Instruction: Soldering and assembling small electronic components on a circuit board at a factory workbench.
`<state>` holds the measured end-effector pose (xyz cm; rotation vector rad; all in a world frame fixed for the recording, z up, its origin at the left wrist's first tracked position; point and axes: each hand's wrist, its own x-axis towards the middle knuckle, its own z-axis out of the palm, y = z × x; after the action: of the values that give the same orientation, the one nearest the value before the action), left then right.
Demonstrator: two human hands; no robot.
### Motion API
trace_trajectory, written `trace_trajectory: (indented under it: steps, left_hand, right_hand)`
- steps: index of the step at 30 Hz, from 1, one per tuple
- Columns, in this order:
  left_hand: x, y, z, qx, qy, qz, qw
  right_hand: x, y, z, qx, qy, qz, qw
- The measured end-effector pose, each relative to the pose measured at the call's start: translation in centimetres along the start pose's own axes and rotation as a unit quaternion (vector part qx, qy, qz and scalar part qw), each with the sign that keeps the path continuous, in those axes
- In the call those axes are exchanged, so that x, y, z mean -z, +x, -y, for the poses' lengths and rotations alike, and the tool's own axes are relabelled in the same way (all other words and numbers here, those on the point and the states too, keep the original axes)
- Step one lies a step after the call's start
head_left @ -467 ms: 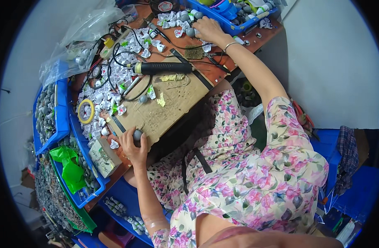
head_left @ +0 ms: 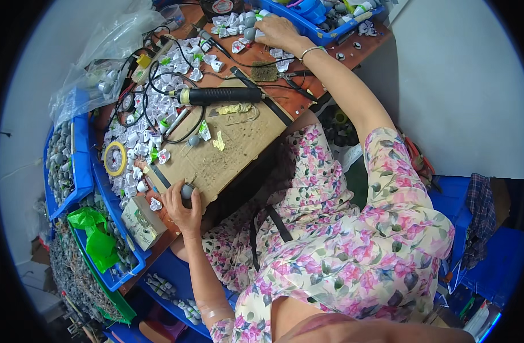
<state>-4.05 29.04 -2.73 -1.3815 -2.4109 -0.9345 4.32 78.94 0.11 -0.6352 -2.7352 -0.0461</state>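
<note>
At the near left edge of the work board, my left hand has its thumb and fingers round a small grey rounded piece. My right hand reaches to the far side of the table, fingers bent down beside grey ball-shaped pieces and white plastic parts. What those fingertips grip is hidden. Between my hands lies a brown cardboard-covered board, with a black-handled soldering iron across its far part. A small grey ball and a white-green part rest on the board.
Many white plastic shells cover the table's left side, with a yellow tape roll on them. Blue bins of parts stand at the far right and left. Pliers, a brown sponge and looping black cables lie around the board.
My right hand has shifted slightly left and farther away, closer to the grey balls. My left hand keeps its hold on the grey piece. The whole view has moved a little.
</note>
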Motion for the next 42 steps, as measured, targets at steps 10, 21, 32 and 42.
trace_trajectory:
  steps: [10, 21, 32, 42]
  left_hand:
    - [0.0, -0.1, 0.1, 0.0, 0.003, -0.006, 1.0]
    - [-0.4, 0.2, 0.2, -0.009, 0.005, -0.016, 1.0]
    - [0.2, -1.0, 0.4, -0.008, -0.016, -0.026, 1.0]
    - [-0.2, 0.2, 0.3, 0.025, -0.028, -0.032, 0.999]
  right_hand:
    - [0.9, -2.4, -0.8, 0.011, -0.005, 0.058, 0.998]
    - [0.4, -1.6, 3.3, 0.029, -0.13, 0.068, 0.989]
    - [0.1, -2.5, 4.3, -0.04, -0.089, 0.035, 0.995]
    - [-1.0, -2.7, 3.3, -0.028, -0.195, 0.003, 0.98]
